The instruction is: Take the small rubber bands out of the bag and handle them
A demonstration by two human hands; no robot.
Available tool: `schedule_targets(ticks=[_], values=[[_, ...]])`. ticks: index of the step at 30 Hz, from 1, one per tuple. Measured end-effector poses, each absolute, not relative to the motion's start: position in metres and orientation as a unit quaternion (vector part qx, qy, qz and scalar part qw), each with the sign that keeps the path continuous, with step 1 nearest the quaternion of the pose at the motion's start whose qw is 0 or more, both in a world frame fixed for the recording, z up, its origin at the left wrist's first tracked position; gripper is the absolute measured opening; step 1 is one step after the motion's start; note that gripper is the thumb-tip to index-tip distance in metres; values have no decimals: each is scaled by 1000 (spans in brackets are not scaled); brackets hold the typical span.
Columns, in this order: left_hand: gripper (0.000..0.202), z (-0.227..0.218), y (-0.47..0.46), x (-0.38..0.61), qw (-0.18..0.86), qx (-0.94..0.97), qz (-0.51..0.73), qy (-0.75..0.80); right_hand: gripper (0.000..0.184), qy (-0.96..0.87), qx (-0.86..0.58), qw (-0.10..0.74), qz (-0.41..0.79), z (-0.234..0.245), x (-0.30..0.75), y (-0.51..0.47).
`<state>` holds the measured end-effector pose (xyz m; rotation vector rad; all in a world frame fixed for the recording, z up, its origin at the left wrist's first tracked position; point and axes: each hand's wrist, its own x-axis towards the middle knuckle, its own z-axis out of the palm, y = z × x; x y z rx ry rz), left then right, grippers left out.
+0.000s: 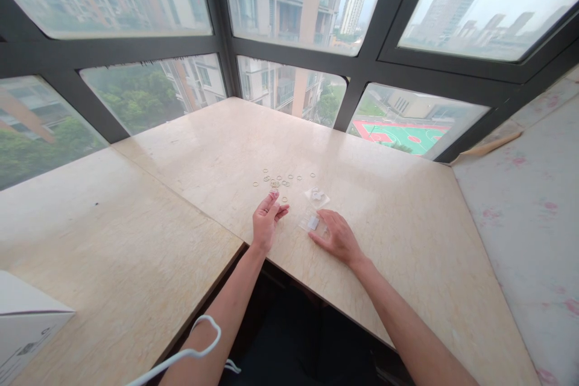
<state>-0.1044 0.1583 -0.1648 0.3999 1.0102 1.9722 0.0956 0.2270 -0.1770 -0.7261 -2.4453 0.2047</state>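
Note:
Several small gold rings [277, 181] lie scattered on the beige marble sill [217, 151]. My left hand [268, 218] rests just below them, palm up, with thumb and forefinger pinched near one ring; what it holds is too small to name. My right hand [337, 236] lies flat with fingers stretched out, fingertips touching a small clear plastic bag [312, 222]. A second clear bag [317, 196] with small pieces inside lies a little farther away.
Dark-framed bay windows [362, 66] wrap the far edge of the sill. A white box [27, 322] stands at the near left. A floral cloth-covered surface [529, 211] lies at the right. A white cable [190, 353] loops by my left forearm.

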Motion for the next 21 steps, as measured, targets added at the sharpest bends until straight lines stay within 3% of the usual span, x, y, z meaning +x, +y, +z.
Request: schedule_targets(ticks=[8, 21], values=[[29, -168, 162, -102, 404, 143, 799, 423, 50, -916, -273, 285, 77, -177, 95, 227], [35, -169, 158, -103, 404, 174, 783, 441, 50, -915, -274, 286, 76, -178, 96, 227]])
